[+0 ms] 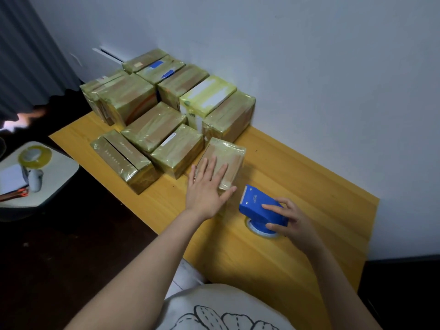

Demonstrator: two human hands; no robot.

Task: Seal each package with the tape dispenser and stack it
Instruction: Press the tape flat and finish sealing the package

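Pkg (226,158) lies on the tabletop (309,186), at the near-right edge of the stack (166,108). Its long axis runs away from the body toward the wall (333,79), tilted slightly right. L hand (208,186) lies flat on its near half, fingers straight and spread, thumb out along the near edge; it presses w/o gripping. Dispenser (258,209), blue, is just right of the pkg and nearer the body, w/ a small gap between them. Its cutter end points at the pkg's near-right corner, and its roll side is on or just above the tabletop, can't tell which. R hand (291,219) grips its rear, index over the top, thumb on the near side. So R hand has the tool and L hand steadies. My read: the next pass would start at the near end and run along the long axis, away from the body, so L hand would need to shift clear. Pkg already looks glossy w/ tape, so it may instead be ready for the stack, up-left of it. Far left, a side table (59,177) carries a spare tape roll (34,156).
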